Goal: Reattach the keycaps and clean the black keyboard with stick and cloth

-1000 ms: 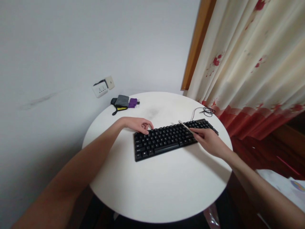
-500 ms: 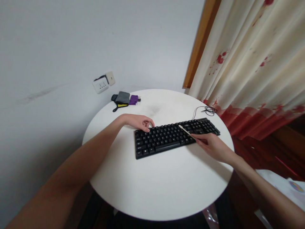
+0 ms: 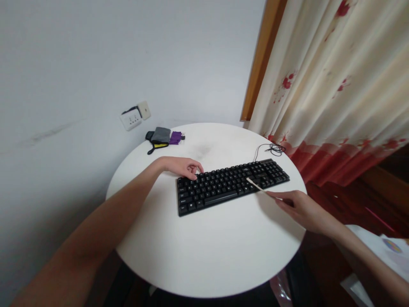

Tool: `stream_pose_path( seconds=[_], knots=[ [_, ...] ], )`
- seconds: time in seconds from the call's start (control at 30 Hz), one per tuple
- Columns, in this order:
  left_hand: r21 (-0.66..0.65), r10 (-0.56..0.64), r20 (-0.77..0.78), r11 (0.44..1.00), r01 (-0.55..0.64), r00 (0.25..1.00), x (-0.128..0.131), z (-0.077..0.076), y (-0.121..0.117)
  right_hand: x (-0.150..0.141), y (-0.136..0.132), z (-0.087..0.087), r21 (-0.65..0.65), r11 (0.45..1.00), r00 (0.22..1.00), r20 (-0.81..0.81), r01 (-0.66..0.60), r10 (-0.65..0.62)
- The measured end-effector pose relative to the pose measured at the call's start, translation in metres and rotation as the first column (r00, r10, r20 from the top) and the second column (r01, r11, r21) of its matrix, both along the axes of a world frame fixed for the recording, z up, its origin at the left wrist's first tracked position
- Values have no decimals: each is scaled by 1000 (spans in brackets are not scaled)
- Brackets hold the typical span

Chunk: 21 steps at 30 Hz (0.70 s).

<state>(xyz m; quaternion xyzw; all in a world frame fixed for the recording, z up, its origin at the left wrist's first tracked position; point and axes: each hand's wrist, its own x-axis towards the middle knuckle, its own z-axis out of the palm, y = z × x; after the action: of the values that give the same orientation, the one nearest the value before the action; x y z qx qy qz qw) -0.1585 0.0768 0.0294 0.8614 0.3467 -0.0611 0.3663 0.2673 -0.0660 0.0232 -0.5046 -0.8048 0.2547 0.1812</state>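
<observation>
A black keyboard (image 3: 220, 197) lies at a slight slant on the round white table (image 3: 204, 251). At its far left corner, my left hand (image 3: 185, 167) grips the edge, with the thumb on the top row of keys and the other fingers curled behind. A long, thin cotton swab (image 3: 258, 186) is pinched between the thumb and fingers of my right hand (image 3: 295, 204). Its white tip is over the keys near the arrow block; whether it touches them I cannot tell. My right hand itself is off the keyboard's near right side, above the tabletop.
At the back left of the table lie a folded grey cloth (image 3: 161, 134) and a purple cloth (image 3: 175, 137). The keyboard's coiled cable (image 3: 276, 148) rests near the right rim. A wall socket (image 3: 131, 119) is at left, and a patterned curtain (image 3: 306, 94) hangs at right.
My right hand has drawn back toward me and to the right, taking the cotton swab's tip nearer the keyboard's front. My left hand stays at the same corner. The view has shifted slightly.
</observation>
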Motion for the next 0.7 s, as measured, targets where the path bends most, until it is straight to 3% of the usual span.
stream_pose_path(
  seconds=[0.27, 0.53, 0.7],
  knots=[
    [-15, 12, 11, 1000, -12, 1000, 1, -1, -1, 14, -23, -3, -89, 995, 999, -1, 47, -47],
    [-8, 5, 1, 1000, -5, 1000, 1, 1, -1, 7, -47, -9, 56, 990, 972, 190, 131, -139],
    [-6, 12, 4, 1000, -12, 1000, 1, 1, -1, 9, -47, 6, 53, 986, 980, 112, 161, -166]
  ],
)
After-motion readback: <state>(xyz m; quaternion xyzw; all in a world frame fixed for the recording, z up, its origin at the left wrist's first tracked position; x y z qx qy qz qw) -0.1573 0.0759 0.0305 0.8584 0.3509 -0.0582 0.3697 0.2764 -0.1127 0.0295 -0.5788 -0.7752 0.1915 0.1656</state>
